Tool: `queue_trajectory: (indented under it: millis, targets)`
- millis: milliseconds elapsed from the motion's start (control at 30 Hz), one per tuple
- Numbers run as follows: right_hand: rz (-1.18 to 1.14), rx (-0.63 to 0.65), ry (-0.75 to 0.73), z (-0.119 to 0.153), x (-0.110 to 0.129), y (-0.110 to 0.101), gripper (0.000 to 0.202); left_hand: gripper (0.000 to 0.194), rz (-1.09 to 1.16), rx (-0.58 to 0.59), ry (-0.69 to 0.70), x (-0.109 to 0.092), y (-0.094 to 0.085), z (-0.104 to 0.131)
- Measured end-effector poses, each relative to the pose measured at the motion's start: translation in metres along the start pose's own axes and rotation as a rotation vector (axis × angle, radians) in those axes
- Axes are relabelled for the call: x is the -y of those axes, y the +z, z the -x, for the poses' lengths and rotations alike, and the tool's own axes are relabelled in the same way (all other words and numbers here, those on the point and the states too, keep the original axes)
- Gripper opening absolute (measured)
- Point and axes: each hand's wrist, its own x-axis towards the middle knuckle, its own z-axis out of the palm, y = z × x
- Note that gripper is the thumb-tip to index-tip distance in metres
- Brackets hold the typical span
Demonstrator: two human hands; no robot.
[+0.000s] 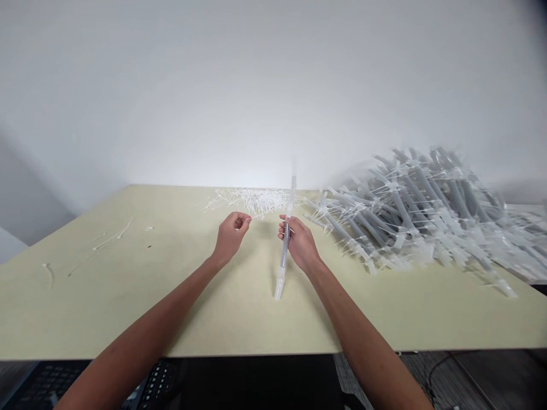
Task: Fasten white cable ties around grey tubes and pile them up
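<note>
My right hand (302, 242) is closed around a grey tube (285, 250) with clear plastic ends, held upright at a slight tilt above the table. White ties band the tube near its lower end, and its top blurs against the wall. To the left, my left hand (232, 236) pinches thumb and forefinger together on what looks like a thin white cable tie (253, 217); little of it shows. Just behind both hands lies a loose pile of white cable ties (260, 200).
A large heap of similar grey tubes (405, 205) with clear ends and protruding ties covers the table's right side. Several loose ties (113, 235) are scattered at the left on the pale yellow table (128, 307). A white wall (256, 85) rises behind. Dark crates (51, 378) stand below the front edge.
</note>
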Motion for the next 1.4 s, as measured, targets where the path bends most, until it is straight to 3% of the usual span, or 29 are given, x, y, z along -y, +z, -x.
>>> queue_trajectory:
  millis: [100, 233, 367, 500, 733, 867, 1033, 1200, 1400]
  targets:
    - [-0.019, 0.076, 0.023, 0.004, 0.003, 0.005, 0.029, 0.024, 0.123, 0.090, -0.172, 0.003, 0.001, -0.001]
    - [-0.008, 0.122, 0.062, 0.005, 0.000, 0.009, 0.029, 0.026, 0.250, 0.221, -0.272, 0.007, 0.001, -0.002]
    - [-0.028, 0.140, 0.075, 0.004, -0.004, 0.009, 0.036, 0.027, 0.311, 0.323, -0.324, 0.013, 0.003, -0.001]
    - [-0.033, 0.158, 0.071, 0.004, -0.003, 0.009, 0.034, 0.025, 0.328, 0.350, -0.371, 0.018, 0.003, -0.001]
    - [-0.024, 0.193, 0.099, 0.006, -0.005, 0.012, 0.022, 0.027, 0.472, 0.461, -0.337, 0.005, 0.001, 0.001]
    - [-0.112, 0.230, 0.216, 0.009, -0.005, 0.013, 0.016, 0.029, 0.505, 0.486, -0.347, 0.003, 0.001, 0.002]
    - [-0.251, 0.261, 0.316, 0.007, -0.004, 0.010, 0.023, 0.031, 0.549, 0.485, -0.389, 0.005, 0.001, 0.002]
    - [-0.191, 0.236, 0.294, 0.006, -0.002, 0.010, 0.036, 0.030, 0.702, 0.479, -0.420, 0.004, 0.003, 0.004]
    - [-0.012, 0.132, 0.211, 0.008, 0.000, 0.013, 0.034, 0.030, 0.799, 0.484, -0.474, 0.004, 0.011, 0.009]
